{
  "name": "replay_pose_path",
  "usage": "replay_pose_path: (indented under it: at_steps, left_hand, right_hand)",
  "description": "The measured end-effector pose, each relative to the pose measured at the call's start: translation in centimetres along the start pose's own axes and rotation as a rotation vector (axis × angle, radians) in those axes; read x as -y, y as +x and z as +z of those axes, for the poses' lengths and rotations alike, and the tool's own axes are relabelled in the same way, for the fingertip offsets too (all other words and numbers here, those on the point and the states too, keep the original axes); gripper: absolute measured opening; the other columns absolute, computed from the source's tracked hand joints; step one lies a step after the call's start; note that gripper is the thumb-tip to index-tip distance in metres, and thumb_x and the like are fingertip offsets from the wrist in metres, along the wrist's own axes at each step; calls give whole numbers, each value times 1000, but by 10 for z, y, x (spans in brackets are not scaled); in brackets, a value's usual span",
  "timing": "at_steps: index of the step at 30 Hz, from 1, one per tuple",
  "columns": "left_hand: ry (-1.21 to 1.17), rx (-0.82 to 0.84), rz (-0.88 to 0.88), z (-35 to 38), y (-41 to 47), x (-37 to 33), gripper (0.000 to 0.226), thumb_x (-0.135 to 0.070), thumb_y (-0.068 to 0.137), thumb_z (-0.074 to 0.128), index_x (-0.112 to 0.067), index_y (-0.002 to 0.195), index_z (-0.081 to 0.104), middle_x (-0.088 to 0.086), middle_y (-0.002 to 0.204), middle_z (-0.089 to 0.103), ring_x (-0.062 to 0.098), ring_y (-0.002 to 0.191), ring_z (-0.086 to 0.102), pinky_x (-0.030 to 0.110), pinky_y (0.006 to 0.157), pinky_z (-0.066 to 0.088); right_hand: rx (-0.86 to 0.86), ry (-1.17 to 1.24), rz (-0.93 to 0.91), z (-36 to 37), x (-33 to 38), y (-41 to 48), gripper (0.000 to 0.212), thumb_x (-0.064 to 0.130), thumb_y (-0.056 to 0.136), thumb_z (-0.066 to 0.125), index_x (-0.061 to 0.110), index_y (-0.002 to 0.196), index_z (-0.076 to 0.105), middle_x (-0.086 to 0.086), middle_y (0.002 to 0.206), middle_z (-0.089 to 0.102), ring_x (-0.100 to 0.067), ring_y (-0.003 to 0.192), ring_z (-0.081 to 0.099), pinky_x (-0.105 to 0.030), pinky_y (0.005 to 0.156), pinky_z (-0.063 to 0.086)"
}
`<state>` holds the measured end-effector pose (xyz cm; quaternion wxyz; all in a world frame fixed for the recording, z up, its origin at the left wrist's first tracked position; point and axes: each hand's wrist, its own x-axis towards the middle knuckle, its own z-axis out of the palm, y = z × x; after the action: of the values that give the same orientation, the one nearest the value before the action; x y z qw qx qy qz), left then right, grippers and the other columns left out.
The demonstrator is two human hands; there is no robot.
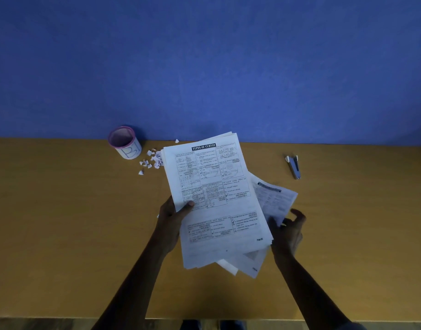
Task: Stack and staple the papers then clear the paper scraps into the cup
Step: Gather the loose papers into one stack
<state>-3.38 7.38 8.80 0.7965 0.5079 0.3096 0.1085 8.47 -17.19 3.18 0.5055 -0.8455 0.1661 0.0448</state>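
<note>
A stack of printed papers [216,194], headed "Types of Curves", is held above the table. My left hand [175,213] grips its left edge, thumb on top. Further loose sheets [273,198] stick out askew under the stack on the right. My right hand [288,228] pinches the lower edge of those sheets with curled fingers. A white cup [125,141] with a purple rim stands at the back left. White paper scraps [151,161] lie scattered beside the cup, partly hidden by the stack. A grey stapler [295,166] lies at the back right.
The yellow wooden table [73,222] runs against a blue wall [204,55]. One stray scrap [177,141] lies by the wall behind the papers. The table's front edge crosses the bottom of the view, with floor beyond it.
</note>
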Motion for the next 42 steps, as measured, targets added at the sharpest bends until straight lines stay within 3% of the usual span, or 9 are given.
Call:
replay_pose_path:
  at_steps: [3,7,12,17,23,29,32,35,42]
  left_hand:
    - [8,0,-6,0,3,-4,40,-2,98,63,-20,133,66,6,132,74,30,120,71,47,92,61]
    - [-19,29,-7,6,4,-11,41,0,99,61,-16,137,64,7,133,73,29,118,72,37,85,63]
    - [-16,83,15,16,7,-20,44,3,99,59,-16,139,62,6,133,73,25,117,73,34,85,63]
    - [-6,122,27,24,12,-19,44,3,99,60,-16,138,62,7,134,73,28,120,72,39,91,63]
    - [-5,133,7,24,14,-16,45,-1,99,62,-18,140,61,5,134,73,29,121,71,37,88,63]
    - [-62,140,-68,29,15,-12,46,-21,97,66,-23,143,60,3,139,70,27,126,67,46,100,58]
    - [-106,118,-224,35,17,-10,42,-39,95,64,-26,135,63,-3,132,72,26,120,66,37,85,57]
    - [-174,117,-370,36,19,-5,50,-48,92,66,-24,135,62,3,130,72,28,109,69,42,82,58]
    - [-62,205,-247,34,25,1,39,-19,96,72,-20,135,67,9,133,73,32,116,71,46,90,60]
  right_hand:
    - [24,-116,-300,-10,22,13,27,3,90,73,14,115,67,-2,91,74,-24,78,70,-19,62,48]
    - [127,-98,-482,-22,54,28,15,1,95,69,9,103,78,-8,101,80,-24,81,73,-24,64,50]
    - [510,224,-368,-38,111,9,29,27,104,59,6,115,76,-4,105,81,-16,96,78,-27,73,60]
    - [820,427,-146,-38,134,-9,36,29,100,59,4,123,72,-12,118,78,-32,106,76,-42,86,63]
    - [810,449,-117,-38,133,-5,26,0,97,62,3,121,72,-12,116,79,-32,104,77,-34,77,64]
    - [829,500,-57,-45,136,-4,29,-2,99,59,-1,125,69,-17,118,77,-36,104,76,-37,76,64]
    - [838,514,-46,-49,139,-2,30,-1,99,58,-2,127,68,-19,119,76,-38,104,76,-39,77,65]
    - [822,515,-31,-53,137,4,29,1,99,59,1,126,70,-21,120,75,-41,106,74,-45,81,65]
    - [809,521,25,-57,126,25,32,1,99,59,6,128,70,-21,125,74,-41,110,73,-48,87,64]
